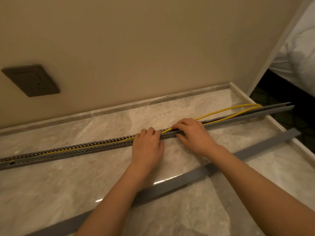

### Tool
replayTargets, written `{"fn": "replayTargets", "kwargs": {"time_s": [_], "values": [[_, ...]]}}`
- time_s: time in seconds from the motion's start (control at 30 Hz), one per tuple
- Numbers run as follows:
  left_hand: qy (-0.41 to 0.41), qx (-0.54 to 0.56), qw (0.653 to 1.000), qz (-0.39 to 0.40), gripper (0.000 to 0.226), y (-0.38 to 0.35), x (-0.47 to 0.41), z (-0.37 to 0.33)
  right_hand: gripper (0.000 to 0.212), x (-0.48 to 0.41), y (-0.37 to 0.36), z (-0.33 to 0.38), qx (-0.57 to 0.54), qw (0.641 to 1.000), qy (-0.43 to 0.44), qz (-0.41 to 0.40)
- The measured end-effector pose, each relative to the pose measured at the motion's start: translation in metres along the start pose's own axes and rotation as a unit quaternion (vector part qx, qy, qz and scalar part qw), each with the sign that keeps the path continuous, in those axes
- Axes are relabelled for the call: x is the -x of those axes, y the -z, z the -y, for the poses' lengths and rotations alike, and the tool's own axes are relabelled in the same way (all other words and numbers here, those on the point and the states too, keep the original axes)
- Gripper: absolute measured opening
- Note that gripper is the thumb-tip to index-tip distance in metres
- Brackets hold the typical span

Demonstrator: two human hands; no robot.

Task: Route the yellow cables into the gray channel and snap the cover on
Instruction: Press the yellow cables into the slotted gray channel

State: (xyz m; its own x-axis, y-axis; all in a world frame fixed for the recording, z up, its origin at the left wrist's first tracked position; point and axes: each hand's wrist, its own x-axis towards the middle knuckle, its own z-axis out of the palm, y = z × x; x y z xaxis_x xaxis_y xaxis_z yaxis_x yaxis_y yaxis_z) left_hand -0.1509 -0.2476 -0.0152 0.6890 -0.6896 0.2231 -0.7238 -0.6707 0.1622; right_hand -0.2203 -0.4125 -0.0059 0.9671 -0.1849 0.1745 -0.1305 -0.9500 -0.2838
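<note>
Left hand [147, 145] lies palm down at the middle of the channel [68, 151], its fingers bent over the top of the channel and their tips on the slotted walls. The thumb is hidden, so I cannot tell if it grips from the near side. Right hand [196, 133] is just beside it, on the right. Its fingers are curled over the top of the channel and over the cables [221, 110], and its thumb lies against the near wall, so this hand pinches the channel with the cables under the fingers. The two hands almost touch.

The channel is a long gray strip with slotted sides. It lies on the counter [51, 193], near the back edge, from the left edge to past the right edge. Left of the hands the yellow cables run inside the channel. Right of the hands they rise out of it, pass over the counter behind it and bend back to the channel near the right edge.

The cover [264, 145] lies flat on the counter, apart from the channel, nearer the front, and both forearms cross over it.

A dark socket [31, 80] is on the wall [153, 48] above the left part of the counter.
</note>
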Motion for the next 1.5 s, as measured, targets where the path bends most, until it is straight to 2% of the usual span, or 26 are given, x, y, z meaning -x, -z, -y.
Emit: {"fn": "replayTargets", "kwargs": {"time_s": [0.1, 0.2, 0.4, 0.57, 0.97, 1.17, 1.23, 1.3, 1.33, 1.4, 1.47, 1.5], "values": [[-0.030, 0.041, 0.999, 0.015, 0.040, -0.003, 0.001, -0.010, 0.034, 0.001, -0.004, 0.002, -0.011, 1.000, -0.006, -0.002], [-0.037, 0.034, 0.998, 0.023, 0.041, -0.004, -0.003, -0.017, 0.032, -0.004, -0.003, -0.003, -0.012, 1.000, -0.001, -0.001], [0.010, -0.038, 0.998, 0.056, 0.029, -0.005, -0.019, -0.029, 0.029, -0.014, 0.010, -0.025, -0.043, 0.999, 0.001, 0.016], [0.030, -0.079, 0.996, 0.030, 0.029, -0.003, -0.046, -0.058, 0.028, -0.008, 0.034, -0.065, -0.059, 0.998, -0.008, 0.015], [-0.053, -0.012, 0.997, 0.055, 0.032, -0.021, -0.103, -0.159, 0.020, 0.033, 0.121, -0.186, -0.135, 0.988, -0.079, -0.013], [-0.067, 0.107, 0.984, 0.127, 0.046, -0.040, -0.138, -0.218, 0.020, 0.056, 0.158, -0.249, -0.147, 0.976, -0.127, -0.095], [-0.040, 0.153, 0.974, 0.162, 0.049, -0.047, -0.147, -0.231, 0.021, 0.064, 0.159, -0.268, -0.179, 0.961, -0.146, -0.151], [-0.020, 0.159, 0.971, 0.175, 0.046, -0.057, -0.153, -0.241, 0.023, 0.071, 0.155, -0.289, -0.241, 0.926, -0.185, -0.224], [-0.011, 0.152, 0.973, 0.175, 0.043, -0.060, -0.153, -0.241, 0.024, 0.073, 0.150, -0.299, -0.285, 0.897, -0.214, -0.261], [0.005, 0.141, 0.976, 0.167, 0.041, -0.066, -0.153, -0.243, 0.026, 0.076, 0.138, -0.320, -0.387, 0.811, -0.295, -0.325], [0.003, 0.131, 0.979, 0.154, 0.041, -0.070, -0.151, -0.242, 0.025, 0.080, 0.119, -0.339, -0.469, 0.728, -0.371, -0.335], [0.000, 0.129, 0.980, 0.148, 0.040, -0.071, -0.151, -0.242, 0.024, 0.081, 0.106, -0.345, -0.481, 0.718, -0.395, -0.310]]}}
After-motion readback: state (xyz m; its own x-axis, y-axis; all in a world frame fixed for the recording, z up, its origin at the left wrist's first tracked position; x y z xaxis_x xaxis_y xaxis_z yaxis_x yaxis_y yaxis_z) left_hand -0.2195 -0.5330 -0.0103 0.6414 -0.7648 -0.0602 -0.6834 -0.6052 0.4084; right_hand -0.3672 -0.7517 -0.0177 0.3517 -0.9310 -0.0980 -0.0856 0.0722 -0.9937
